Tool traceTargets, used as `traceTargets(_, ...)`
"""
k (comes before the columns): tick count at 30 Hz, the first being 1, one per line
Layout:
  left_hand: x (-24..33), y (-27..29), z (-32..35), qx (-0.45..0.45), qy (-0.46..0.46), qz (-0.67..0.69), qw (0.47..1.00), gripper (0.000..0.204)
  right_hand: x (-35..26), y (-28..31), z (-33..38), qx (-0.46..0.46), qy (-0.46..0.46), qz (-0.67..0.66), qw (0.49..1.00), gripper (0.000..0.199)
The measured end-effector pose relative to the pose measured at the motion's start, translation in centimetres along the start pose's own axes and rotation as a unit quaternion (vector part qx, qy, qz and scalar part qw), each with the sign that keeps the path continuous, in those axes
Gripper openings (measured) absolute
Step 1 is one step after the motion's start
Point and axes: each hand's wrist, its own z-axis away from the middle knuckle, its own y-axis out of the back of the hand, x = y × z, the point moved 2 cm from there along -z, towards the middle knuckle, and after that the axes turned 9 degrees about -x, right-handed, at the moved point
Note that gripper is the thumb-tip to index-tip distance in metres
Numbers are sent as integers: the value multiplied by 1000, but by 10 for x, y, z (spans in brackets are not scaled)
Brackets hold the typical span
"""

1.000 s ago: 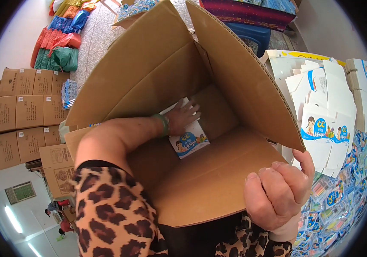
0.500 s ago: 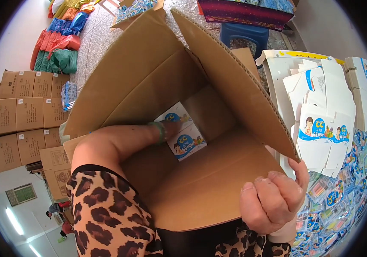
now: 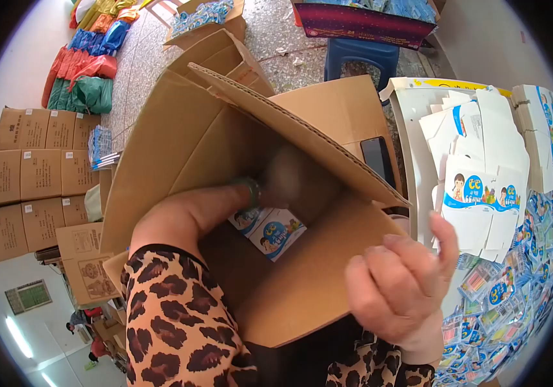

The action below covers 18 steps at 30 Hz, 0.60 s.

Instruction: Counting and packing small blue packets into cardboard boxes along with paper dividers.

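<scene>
Far left: stacked brown cardboard cartons [image 3: 41,174]. Centre: large brown corrugated carton [image 3: 315,277], flaps [image 3: 157,129] upright. On its bottom, near the edge closest to the body: at least two small white boxes with blue print [image 3: 278,237]. Just beyond: blurred left hand [image 3: 285,175] inside the carton; finger spread and hold impossible to tell. Off the right corner: right hand [image 3: 395,290], fingers half curled, index raised, nothing visible in grasp. Far right: flat white printed card blanks [image 3: 470,222], unassembled; loose blue plastic packets [image 3: 483,335]. Progress, as judged: boxes laid in, flaps not yet folded.
</scene>
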Motion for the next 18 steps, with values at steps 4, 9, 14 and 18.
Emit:
traceTargets(4, 5, 3, -14, 113, -75, -12, 991, 33, -5, -2, -13, -2, -5, -13, 1000, 25)
traceTargets(9, 27, 103, -52, -88, -196, 24, 976, 29, -4, -6, -7, 10, -11, 36, 999, 25)
traceTargets(14, 99, 316, 6, -220, -55, 72, 971, 50, -25, 0, 13, 49, -18, 102, 993, 32)
traceTargets(18, 123, 402, 80, -20, 0, 116, 993, 57, -35, 1, 26, 54, -32, 110, 992, 33)
